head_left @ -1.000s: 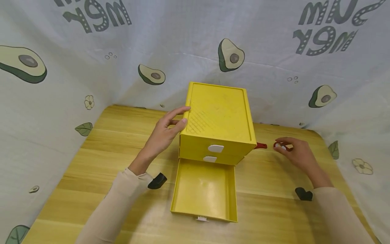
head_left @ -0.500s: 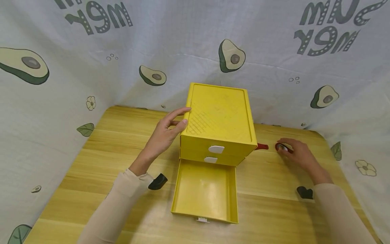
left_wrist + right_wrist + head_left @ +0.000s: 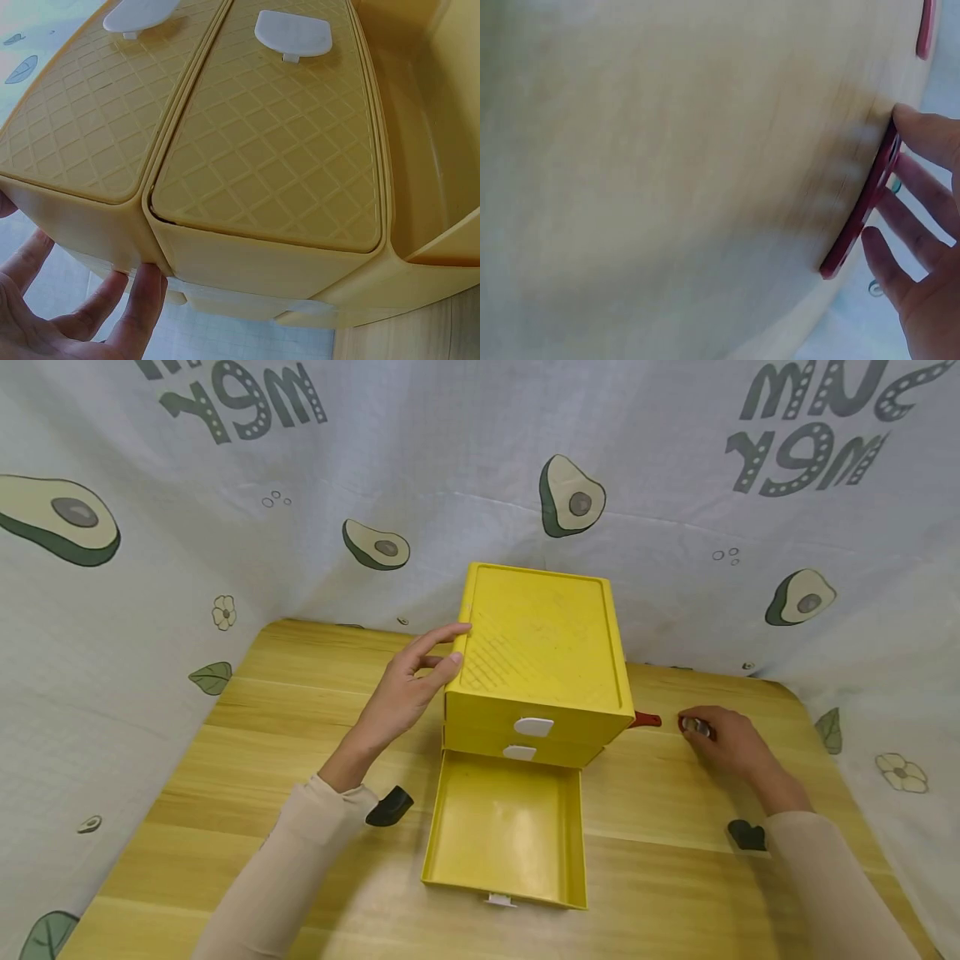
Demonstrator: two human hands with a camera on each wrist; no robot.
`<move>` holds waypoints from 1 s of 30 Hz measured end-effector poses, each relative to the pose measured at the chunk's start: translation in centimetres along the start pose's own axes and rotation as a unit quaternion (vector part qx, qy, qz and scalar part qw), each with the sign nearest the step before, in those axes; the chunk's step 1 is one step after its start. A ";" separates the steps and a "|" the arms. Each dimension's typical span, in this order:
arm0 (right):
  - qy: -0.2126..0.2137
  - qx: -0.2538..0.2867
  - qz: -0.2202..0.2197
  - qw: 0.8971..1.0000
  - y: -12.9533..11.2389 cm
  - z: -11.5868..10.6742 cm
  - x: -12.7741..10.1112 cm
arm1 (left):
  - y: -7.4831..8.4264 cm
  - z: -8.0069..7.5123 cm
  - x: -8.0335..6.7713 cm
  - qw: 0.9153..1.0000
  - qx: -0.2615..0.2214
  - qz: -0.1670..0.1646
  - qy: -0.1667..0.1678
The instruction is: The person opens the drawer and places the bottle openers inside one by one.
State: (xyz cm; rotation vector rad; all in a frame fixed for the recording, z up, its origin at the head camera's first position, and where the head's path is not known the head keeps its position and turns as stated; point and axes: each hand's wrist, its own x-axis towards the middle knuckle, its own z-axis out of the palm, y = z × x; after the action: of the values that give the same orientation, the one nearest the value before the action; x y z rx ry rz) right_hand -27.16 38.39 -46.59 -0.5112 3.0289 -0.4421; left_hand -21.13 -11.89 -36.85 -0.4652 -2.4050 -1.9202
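Two hands — left fingers [image 3: 438,650] loosely spread against yellow drawer box [image 3: 540,652], right fingers [image 3: 911,199] around red ring [image 3: 862,214].

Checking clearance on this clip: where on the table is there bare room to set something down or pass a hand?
Bare wood lies left of the yellow drawer unit, from the left hand out to the cloth backdrop, and along the near edge either side of the open bottom drawer. It is tighter on the right: the right hand grips a red object, with another red piece beside the unit.
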 end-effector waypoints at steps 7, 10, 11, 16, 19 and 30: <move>-0.001 -0.013 0.009 1.000 -0.6 -0.1 -0.3 | -0.1 0.0 0.0 1.000 0.000 -0.002 -0.001; 0.013 -0.012 0.008 1.000 -1.2 -0.2 -0.6 | -0.2 0.0 0.0 1.000 0.000 -0.002 -0.002; 0.021 -0.013 0.006 1.000 -1.4 -0.2 -0.6 | -0.2 0.0 0.0 1.000 0.000 -0.002 -0.002; 0.068 -0.009 -0.015 0.998 -2.8 -1.0 -1.0 | -0.2 -0.1 0.0 1.000 -0.001 -0.002 -0.003; 0.081 -0.010 -0.015 0.997 -3.7 -1.6 -1.4 | -0.1 -0.1 0.0 1.000 -0.003 -0.002 -0.005; 0.118 -0.014 -0.072 0.990 -9.3 -3.6 -3.0 | 0.1 -0.1 -0.1 1.000 -0.002 -0.002 -0.004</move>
State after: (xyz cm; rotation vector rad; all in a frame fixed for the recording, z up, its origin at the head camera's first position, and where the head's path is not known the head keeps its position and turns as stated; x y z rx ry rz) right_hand -21.69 31.98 -40.49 -0.7338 3.2401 -0.5025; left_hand -21.04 -12.02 -36.77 -0.4681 -2.4092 -1.9294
